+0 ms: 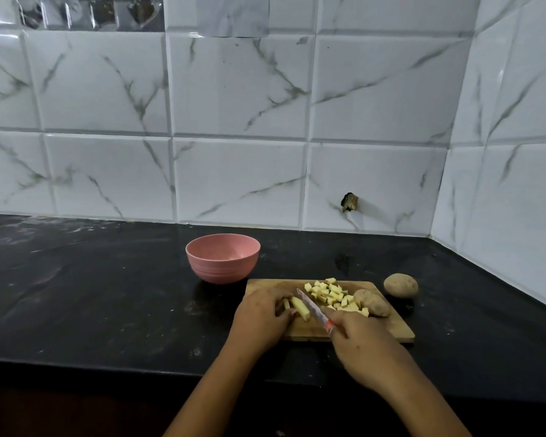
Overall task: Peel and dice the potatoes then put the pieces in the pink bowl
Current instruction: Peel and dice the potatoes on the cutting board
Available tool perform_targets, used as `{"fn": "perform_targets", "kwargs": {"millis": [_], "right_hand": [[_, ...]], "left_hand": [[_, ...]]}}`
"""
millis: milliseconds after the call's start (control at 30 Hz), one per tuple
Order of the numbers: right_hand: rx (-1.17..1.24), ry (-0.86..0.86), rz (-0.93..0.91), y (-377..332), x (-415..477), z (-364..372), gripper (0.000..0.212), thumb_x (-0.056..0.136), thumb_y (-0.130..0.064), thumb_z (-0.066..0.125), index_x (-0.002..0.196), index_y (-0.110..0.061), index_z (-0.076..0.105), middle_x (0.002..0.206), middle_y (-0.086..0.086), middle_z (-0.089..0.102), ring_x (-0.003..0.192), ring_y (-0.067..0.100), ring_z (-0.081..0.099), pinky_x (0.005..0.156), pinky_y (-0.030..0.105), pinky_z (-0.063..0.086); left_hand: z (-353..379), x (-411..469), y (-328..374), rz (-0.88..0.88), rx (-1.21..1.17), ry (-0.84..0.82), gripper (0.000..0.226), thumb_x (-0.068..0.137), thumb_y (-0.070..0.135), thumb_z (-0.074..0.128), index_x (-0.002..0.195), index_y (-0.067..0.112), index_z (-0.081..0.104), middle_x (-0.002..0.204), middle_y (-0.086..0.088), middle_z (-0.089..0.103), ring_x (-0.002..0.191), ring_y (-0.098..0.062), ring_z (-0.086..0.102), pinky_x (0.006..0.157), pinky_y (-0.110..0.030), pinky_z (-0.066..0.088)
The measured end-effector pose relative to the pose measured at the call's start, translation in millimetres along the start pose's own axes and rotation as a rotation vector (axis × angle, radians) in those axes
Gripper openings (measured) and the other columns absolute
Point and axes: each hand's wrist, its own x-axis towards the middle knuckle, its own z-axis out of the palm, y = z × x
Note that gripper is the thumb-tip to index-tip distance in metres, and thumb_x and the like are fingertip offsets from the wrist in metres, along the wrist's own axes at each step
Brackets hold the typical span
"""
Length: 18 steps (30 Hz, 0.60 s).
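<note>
Potato sticks: A few peeled potato sticks are lying on the near left part of the cutting board, and they are getting cut into cubes.
Left grip: The left hand is curling its fingers over the sticks and pinning them down, with the fingertips sitting very near the blade.
Right grip: The right hand is wrapping tight round the red handle of the knife. The blade is pointing away and to the left, across the sticks.
Cut pieces: A pile of potato cubes is sitting on the far middle of the board, not in the bowl yet.
Whole potatoes: A brown potato with its skin on is resting on the board, touching the pile's right side. A second potato is sitting on the table, just past the board's far right corner.
Bowl: The pink bowl is standing on the table just beside the board's far left corner, and it is looking empty (its very bottom is hard to see).
What could go wrong: The blade could be nicking a finger if the left hand is not sliding back with each cut. The round brown potato could be rolling into the pile and pushing cubes off the board. The thin sticks could be slipping apart if the hold is going loose.
</note>
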Motion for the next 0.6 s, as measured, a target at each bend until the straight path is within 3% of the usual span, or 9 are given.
{"fn": "perform_targets", "kwargs": {"millis": [133,367,600], "right_hand": [[-0.132,0.033,-0.001,-5.5,-0.8,-0.2,0.043,0.102,-0.034,0.034,0.144,-0.042,0.034,0.117,-0.009,0.061,0.092,0.008,0.059,0.078,0.03,0.053],[-0.295,0.06,-0.1,-6.8,-2.0,-7.9,0.044,0.102,-0.034,0.035,0.146,-0.042,0.031,0.114,-0.008,0.06,0.086,0.007,0.055,0.066,0.022,0.044],[-0.434,0.008,-0.112,-10.3,0.7,-0.5,0.055,0.102,-0.026,0.04,0.15,-0.041,0.017,0.108,-0.004,0.06,0.086,0.011,0.054,0.069,0.026,0.044]], "left_hand": [[0.8,1.1,0.1,-0.031,-0.009,0.005,0.035,0.086,0.036,0.065,0.121,0.034,0.06,0.113,0.011,0.063,0.101,-0.004,0.057,0.089,-0.023,0.046],[0.3,0.4,-0.9,-0.033,-0.029,-0.027,0.054,0.078,0.048,0.07,0.127,0.03,0.058,0.115,0.011,0.064,0.101,-0.002,0.057,0.085,-0.019,0.046],[-0.4,3.4,3.2,-0.051,0.018,-0.037,0.044,0.081,0.047,0.067,0.121,0.029,0.062,0.106,0.009,0.066,0.094,-0.004,0.057,0.076,-0.017,0.043]]}}
